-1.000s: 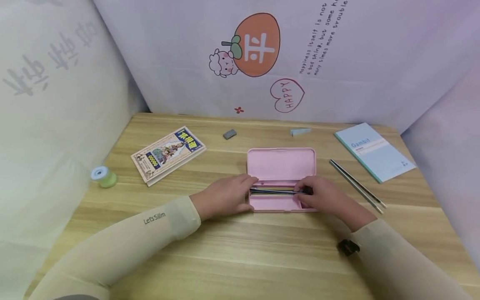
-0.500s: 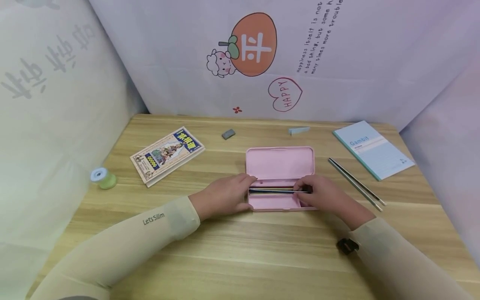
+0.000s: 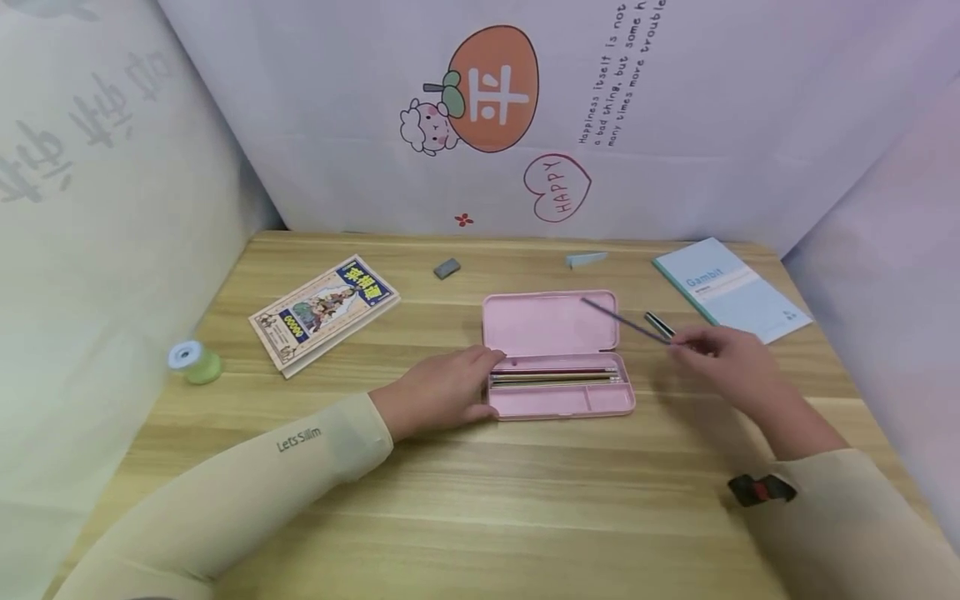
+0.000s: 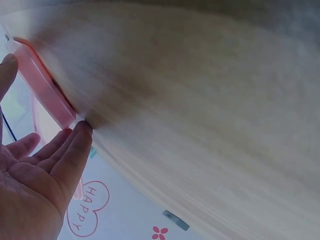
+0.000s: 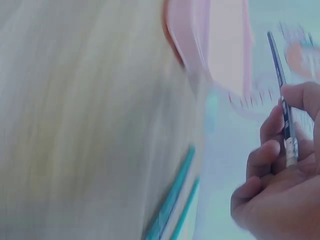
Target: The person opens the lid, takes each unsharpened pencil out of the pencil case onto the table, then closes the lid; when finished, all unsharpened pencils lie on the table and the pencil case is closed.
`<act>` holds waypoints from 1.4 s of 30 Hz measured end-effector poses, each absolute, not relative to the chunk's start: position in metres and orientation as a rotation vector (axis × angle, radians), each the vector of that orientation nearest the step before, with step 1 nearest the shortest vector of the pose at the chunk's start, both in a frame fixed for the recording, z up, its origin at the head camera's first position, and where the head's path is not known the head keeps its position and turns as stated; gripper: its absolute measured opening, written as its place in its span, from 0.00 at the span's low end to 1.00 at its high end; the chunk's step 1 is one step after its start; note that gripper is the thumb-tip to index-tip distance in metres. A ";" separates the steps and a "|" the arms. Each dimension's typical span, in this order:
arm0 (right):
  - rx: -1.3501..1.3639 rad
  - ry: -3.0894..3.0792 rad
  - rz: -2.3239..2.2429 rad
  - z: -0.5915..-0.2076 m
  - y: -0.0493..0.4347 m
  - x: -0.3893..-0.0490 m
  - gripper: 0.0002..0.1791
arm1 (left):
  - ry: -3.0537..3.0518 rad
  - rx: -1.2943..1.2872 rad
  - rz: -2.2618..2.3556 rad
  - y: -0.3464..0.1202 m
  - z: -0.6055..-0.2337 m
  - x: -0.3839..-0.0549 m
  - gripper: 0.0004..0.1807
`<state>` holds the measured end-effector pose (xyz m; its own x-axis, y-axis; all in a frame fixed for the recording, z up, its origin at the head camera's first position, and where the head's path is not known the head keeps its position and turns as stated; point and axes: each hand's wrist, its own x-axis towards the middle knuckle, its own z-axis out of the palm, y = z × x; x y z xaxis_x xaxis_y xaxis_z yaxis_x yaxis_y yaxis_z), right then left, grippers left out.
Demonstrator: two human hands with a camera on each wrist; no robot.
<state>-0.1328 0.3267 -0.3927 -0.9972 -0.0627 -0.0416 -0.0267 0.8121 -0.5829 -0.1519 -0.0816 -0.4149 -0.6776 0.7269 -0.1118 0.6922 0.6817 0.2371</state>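
Note:
A pink pencil case [image 3: 551,325] lies with its lid raised. Several pencils [image 3: 555,377] fill its middle slot, eraser ends to the right. My left hand [image 3: 442,392] holds the case's left end, thumb at the front corner and fingers at the back one, as the left wrist view also shows. In my right hand [image 3: 731,367] a dark blue pencil [image 5: 277,67] is pinched by its eraser end, clear of the case and pointing up and left. More pencils [image 3: 660,325] lie on the table behind that hand, mostly hidden by it.
A light blue notebook [image 3: 735,287] lies at the back right. Along the back are a grey eraser [image 3: 447,268] and a small light blue object [image 3: 587,259]. To the left are a book [image 3: 322,315] and a green pot with a pale blue top [image 3: 197,363].
My right hand has lifted the dark pencil out of the case and moved right with it. My left hand keeps its place on the case. The head view has shifted slightly.

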 end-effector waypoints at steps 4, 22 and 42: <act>0.131 2.933 -0.825 -0.394 0.371 -0.129 0.28 | 2.701 1.149 0.251 -0.082 -0.415 -0.153 0.46; 0.128 2.858 -0.676 -0.445 0.405 -0.132 0.25 | 2.715 1.114 0.266 -0.097 -0.430 -0.135 0.45; 0.163 2.883 -0.639 -0.417 0.406 -0.135 0.30 | 2.710 1.166 0.240 -0.083 -0.414 -0.149 0.44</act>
<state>-0.1352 0.4059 -0.4171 -0.9771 0.0670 -0.2020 0.1461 0.9014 -0.4076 -0.1491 -0.0828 -0.4145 -0.6755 0.7303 -0.1022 0.7010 0.6790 0.2183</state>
